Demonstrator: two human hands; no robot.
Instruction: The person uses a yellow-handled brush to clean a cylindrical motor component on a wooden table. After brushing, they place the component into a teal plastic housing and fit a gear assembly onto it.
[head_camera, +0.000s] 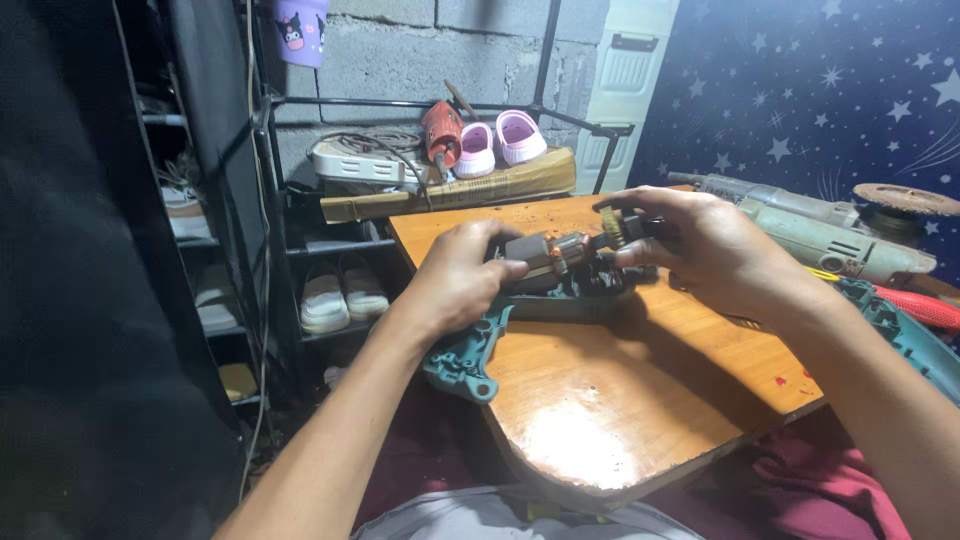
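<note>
Armature held over open tool housing

Left hand (458, 275) and right hand (700, 245) have their fingers closed on opposite ends of a motor armature (560, 252), above a teal housing (520, 320) on the desk (640, 390). Risk: housing overhangs the desk edge beneath the left fingers; a nudge could tip it off.

Both hands (455, 275) bare; forearms bare, no sleeves, no rings or watch visible; grey garment at waist.
</note>
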